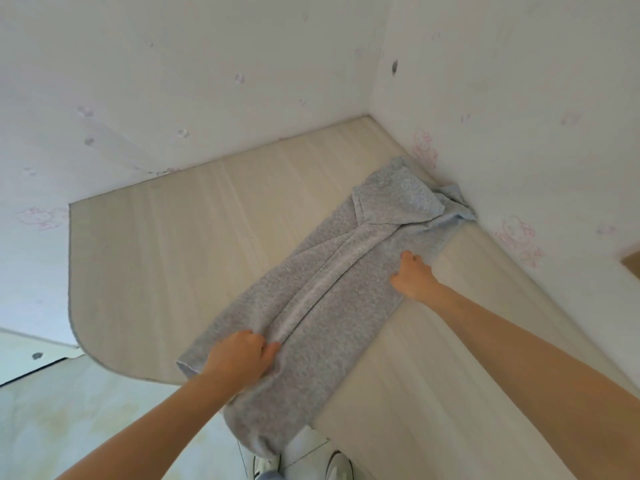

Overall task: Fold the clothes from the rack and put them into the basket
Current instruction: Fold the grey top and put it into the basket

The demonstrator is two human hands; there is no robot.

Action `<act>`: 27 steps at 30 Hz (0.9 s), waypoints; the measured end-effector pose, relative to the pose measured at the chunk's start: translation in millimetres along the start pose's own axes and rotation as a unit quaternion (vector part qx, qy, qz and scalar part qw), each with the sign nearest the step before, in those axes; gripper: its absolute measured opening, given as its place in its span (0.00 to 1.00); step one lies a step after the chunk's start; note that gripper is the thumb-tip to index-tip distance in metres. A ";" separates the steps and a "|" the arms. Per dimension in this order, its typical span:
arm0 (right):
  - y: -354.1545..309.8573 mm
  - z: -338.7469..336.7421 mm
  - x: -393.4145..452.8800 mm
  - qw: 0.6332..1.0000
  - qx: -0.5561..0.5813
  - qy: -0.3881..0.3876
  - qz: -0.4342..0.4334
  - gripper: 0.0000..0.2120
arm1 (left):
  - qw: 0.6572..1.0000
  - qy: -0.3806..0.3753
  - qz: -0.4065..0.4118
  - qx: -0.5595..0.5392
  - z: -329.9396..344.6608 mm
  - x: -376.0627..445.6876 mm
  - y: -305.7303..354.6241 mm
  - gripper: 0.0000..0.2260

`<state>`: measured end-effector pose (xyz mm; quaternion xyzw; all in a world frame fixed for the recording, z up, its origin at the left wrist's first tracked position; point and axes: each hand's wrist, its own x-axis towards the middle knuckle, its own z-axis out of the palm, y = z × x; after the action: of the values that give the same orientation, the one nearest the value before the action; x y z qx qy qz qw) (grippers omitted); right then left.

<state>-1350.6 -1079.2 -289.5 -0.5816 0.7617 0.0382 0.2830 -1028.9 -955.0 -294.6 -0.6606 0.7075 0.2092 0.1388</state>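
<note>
A grey knit garment (pixel 332 299) lies stretched out on a pale wooden tabletop (pixel 173 258), folded lengthwise with a ridge running down its middle. Its far end bunches against the wall corner and its near end hangs over the table's front edge. My left hand (pixel 239 358) grips the folded edge near the front, fingers curled into the cloth. Farther back, my right hand (pixel 412 275) rests on the garment's right side with its fingers curled down into the fabric. No rack or basket is in view.
White walls with faint pink drawings (pixel 519 233) close the table on the far and right sides. The table's left corner is rounded (pixel 86 344). Pale floor (pixel 86 410) lies below, with my shoes (pixel 339 465) at the bottom. A brown object's corner (pixel 632 265) shows at the right.
</note>
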 end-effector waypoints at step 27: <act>-59.1 170.5 -238.7 0.856 0.457 -0.045 0.237 0.11 | 0.932 -0.146 -0.035 -0.330 0.0 -20.7 -78.4 0.15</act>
<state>-1192.0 -825.7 -302.7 -0.1867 0.7944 -0.2227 0.5334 -949.3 -939.9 -293.6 -0.6559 0.5468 0.5199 0.0216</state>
